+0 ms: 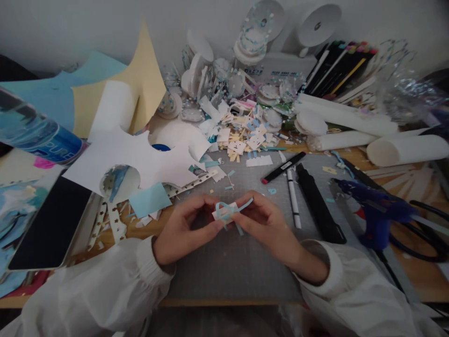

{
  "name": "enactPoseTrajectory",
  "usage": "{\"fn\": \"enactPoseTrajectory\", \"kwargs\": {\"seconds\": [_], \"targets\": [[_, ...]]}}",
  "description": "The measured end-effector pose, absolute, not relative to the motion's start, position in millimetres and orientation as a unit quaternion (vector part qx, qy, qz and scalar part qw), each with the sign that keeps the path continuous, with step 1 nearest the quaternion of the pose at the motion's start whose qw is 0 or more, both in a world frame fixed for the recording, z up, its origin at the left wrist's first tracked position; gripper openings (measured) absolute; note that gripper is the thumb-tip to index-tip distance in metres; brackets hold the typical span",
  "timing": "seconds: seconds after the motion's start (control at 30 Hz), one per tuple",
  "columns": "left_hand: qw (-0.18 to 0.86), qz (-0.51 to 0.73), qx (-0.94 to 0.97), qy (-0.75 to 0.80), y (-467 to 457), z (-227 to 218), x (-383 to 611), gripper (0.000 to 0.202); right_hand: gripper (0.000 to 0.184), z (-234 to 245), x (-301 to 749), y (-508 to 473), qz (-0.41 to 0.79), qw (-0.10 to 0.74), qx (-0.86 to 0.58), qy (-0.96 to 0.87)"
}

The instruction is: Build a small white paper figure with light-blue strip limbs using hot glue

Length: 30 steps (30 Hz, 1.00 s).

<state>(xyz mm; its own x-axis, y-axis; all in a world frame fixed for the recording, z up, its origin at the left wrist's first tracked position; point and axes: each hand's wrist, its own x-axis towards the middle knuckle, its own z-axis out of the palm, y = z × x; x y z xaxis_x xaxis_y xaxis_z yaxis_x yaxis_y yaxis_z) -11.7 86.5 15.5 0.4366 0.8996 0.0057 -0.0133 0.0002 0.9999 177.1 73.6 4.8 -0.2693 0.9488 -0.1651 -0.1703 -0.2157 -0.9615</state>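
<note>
My left hand (182, 224) and my right hand (266, 222) meet over the grey cutting mat (228, 262). Between their fingertips they pinch a small white paper piece (224, 213) wrapped with a thin light-blue paper strip. The strip loops over the piece, and its ends stick out up to the right and down below. Both hands have their fingers closed on it. White sleeves cover both wrists.
A blue glue gun (375, 210) lies right of the mat, with scissors (424, 224) beyond it. Black and white markers (298, 187) lie just right of my hands. A dark tablet (52, 224) sits left. Paper scraps (242, 135), white rolls (403, 150) and cut sheets (140, 159) crowd the back.
</note>
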Motion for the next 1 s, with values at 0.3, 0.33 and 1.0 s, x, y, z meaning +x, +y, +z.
{"fn": "enactPoseTrajectory", "kwargs": {"seconds": [0.3, 0.33, 1.0], "targets": [[0.580, 0.408, 0.574, 0.409, 83.8, 14.0, -13.1, 0.019, 0.023, 10.9, 182.0, 79.3, 0.612, 0.487, -0.405, -0.475], [0.570, 0.413, 0.580, 0.410, 83.1, 14.8, -13.6, 0.020, 0.022, 13.7, 184.6, 80.5, 0.590, 0.504, -0.411, -0.479], [0.157, 0.275, 0.799, 0.512, 41.0, 31.5, -47.4, 0.036, 0.049, -20.6, 239.6, -24.7, 0.368, 0.506, -0.622, -0.470]]}}
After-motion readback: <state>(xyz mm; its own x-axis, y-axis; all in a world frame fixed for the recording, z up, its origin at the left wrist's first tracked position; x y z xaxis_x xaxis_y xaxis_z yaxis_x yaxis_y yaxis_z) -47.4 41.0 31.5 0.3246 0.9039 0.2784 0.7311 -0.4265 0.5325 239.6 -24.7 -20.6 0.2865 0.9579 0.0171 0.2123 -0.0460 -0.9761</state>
